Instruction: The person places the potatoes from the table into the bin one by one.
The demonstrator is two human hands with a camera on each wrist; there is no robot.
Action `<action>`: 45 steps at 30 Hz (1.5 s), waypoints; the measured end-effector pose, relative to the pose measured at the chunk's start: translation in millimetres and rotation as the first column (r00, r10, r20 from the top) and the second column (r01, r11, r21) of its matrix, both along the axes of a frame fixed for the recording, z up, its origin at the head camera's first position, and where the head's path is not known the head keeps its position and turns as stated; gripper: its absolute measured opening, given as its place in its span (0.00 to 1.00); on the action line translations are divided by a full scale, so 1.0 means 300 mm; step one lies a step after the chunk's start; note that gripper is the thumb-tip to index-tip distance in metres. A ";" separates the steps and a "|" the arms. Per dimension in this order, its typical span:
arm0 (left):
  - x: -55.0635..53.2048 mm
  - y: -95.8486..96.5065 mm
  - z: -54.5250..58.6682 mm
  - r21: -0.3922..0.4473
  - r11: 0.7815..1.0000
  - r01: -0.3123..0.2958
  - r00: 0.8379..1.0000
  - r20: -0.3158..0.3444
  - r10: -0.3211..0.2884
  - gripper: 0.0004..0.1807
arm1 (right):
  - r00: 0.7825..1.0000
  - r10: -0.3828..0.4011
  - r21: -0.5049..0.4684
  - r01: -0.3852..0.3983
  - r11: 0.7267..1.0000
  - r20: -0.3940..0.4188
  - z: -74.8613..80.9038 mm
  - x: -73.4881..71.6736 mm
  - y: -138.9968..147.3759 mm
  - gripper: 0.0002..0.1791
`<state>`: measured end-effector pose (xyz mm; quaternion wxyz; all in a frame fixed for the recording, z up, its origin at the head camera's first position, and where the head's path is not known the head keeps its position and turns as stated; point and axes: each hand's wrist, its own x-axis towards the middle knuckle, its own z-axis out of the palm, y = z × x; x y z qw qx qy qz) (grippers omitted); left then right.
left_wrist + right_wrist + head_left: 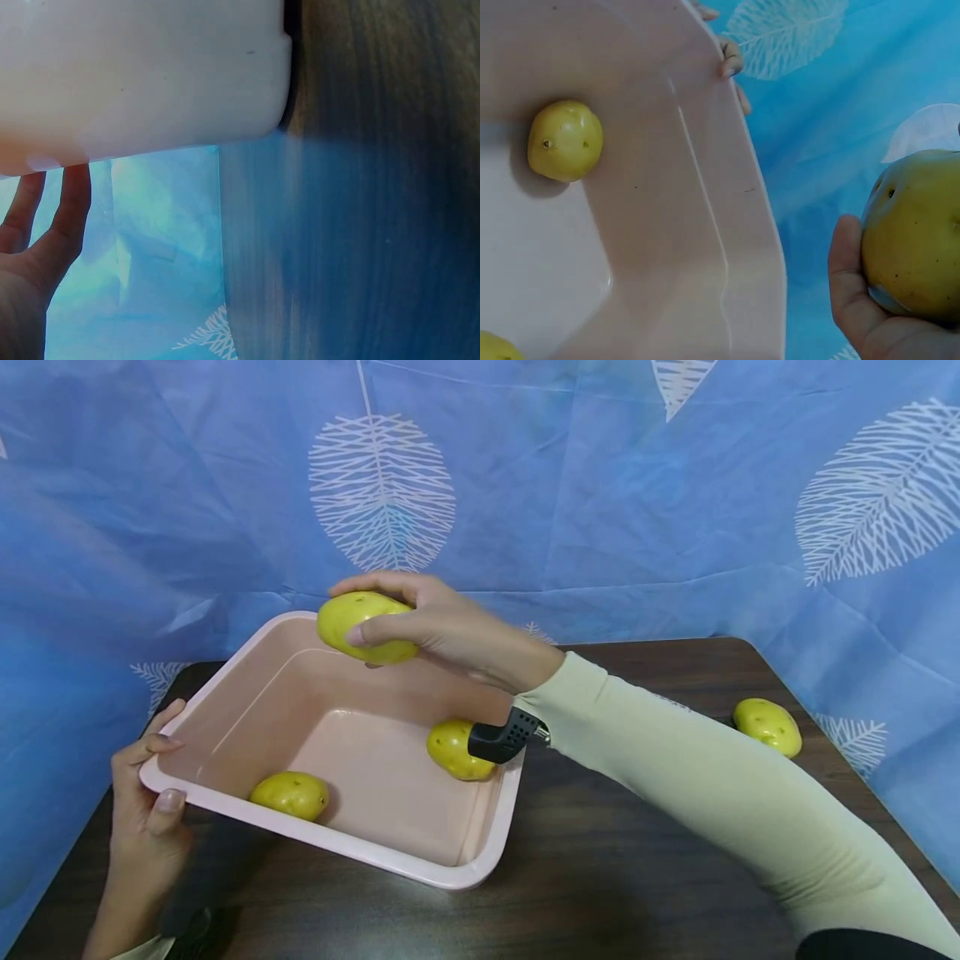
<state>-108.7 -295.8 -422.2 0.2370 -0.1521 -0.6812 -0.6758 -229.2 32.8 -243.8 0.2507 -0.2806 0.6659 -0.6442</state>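
Head cam: potato (351, 615) w/in curled R fingers (393, 583); L fingers (150, 746) round tub rim (360, 847)

I can't properly see the far fingers (378, 580) of the right hand (450, 627); the held potato (356, 614) covers them. Its black wrist camera (504, 742) blocks one end of the right-hand potato (453, 750) in the tub (375, 777), whose near rim hides the lower edge of the left-hand potato (291, 793). A faint mark on the pale sleeve (712, 777) is too small to read. The left forearm (123, 918) runs off the bottom. The left wrist view crops the tub; the right one crops the held potato.
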 end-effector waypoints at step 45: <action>0.010 0.014 0.042 -0.066 0.995 -0.077 0.985 0.149 0.086 0.28 | 0.986 0.127 0.210 -0.148 0.966 0.112 -0.236 -0.059 -0.292 0.27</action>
